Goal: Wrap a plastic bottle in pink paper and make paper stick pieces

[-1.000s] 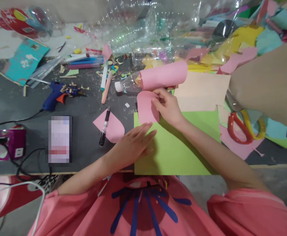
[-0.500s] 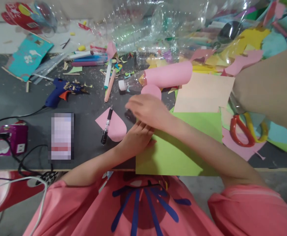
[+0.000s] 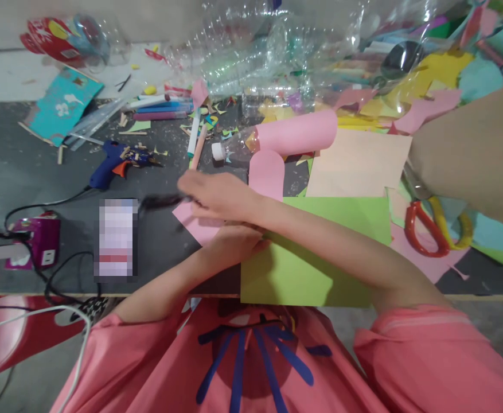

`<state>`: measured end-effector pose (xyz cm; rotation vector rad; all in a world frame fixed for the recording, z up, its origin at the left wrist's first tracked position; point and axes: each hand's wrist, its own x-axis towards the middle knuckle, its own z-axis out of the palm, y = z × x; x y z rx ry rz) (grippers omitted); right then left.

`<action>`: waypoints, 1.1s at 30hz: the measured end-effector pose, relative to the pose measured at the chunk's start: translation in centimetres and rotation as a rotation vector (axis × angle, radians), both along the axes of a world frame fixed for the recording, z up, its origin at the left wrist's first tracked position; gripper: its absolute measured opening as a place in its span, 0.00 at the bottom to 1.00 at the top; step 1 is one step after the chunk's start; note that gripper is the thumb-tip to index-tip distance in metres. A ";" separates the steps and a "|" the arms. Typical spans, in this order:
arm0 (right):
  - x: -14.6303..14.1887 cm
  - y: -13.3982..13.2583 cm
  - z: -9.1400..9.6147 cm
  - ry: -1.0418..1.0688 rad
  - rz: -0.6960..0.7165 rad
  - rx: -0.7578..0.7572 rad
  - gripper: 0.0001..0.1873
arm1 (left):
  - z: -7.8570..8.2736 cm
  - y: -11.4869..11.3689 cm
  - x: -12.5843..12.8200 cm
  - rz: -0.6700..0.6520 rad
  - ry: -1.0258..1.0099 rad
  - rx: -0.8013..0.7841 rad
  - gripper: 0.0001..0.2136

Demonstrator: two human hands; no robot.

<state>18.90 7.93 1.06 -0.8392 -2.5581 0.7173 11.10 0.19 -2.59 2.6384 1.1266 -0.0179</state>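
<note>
Black pen (image 3: pixel 160 201): dark, slim, blurred by motion, roughly level, sticking out to left from right hand (image 3: pixel 217 194). Right hand fingers closed around one end of it. Pink half-round piece (image 3: pixel 197 226) lies flat under same hand, just below pen. Left hand (image 3: pixel 236 241) is under right forearm, resting at edge of green sheet (image 3: pixel 320 252); fingers hidden, so cannot tell if spread or curled. Beyond right hand: clear bottle (image 3: pixel 236 148) on its side, white cap, body wrapped in pink paper roll (image 3: pixel 298 132). Something yellow-orange inside neck, unclear what.
</note>
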 end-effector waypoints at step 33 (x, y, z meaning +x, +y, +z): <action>12.2 -4.0 -4.8 0.677 -0.688 -0.490 0.22 | -1.2 0.2 0.0 -0.156 -0.092 0.229 0.31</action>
